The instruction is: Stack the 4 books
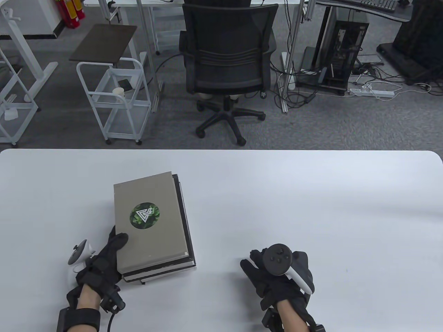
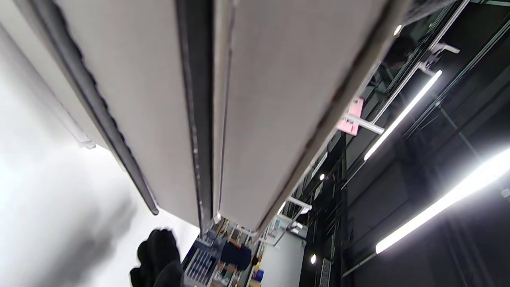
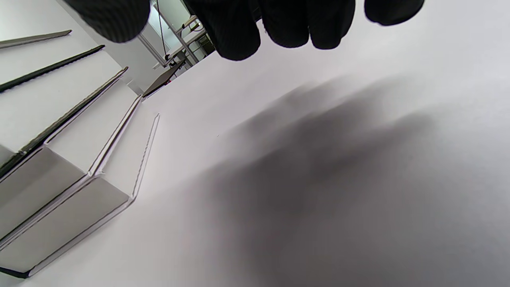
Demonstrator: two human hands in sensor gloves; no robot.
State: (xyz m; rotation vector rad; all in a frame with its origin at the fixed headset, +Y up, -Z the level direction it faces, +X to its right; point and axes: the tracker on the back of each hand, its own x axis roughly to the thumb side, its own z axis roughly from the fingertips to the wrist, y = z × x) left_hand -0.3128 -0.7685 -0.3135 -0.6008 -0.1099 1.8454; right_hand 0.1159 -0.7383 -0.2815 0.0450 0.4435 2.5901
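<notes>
In the table view, a stack of books [image 1: 155,228] lies on the white table [image 1: 311,193], left of centre, its long sides running away from the person and turned a little clockwise. The top book [image 1: 147,221] has a grey-tan cover with a round green emblem [image 1: 144,216]; the darker books under it jut out along the right and near edges, so the stack is not squared. The left hand [image 1: 104,259] rests against the near left corner of the stack, thumb lying on the top cover's edge, the other fingers hidden along the side; how firmly it holds I cannot tell. The right hand [image 1: 277,273] lies on the table well apart from the stack, to its right, fingers curled loosely, holding nothing. A broad bare stretch of tabletop runs from the stack's right edge to the table's rounded far right corner. In the left wrist view, the page edges of the stack [image 2: 207,107] fill most of the frame, dark covers showing as thin lines between pale blocks, and the right hand [image 2: 159,259] shows low down. In the right wrist view, gloved fingertips [image 3: 239,28] hang over bare table [image 3: 338,179], and the stack's stepped corner [image 3: 67,175] sits at the left, apart from them.
</notes>
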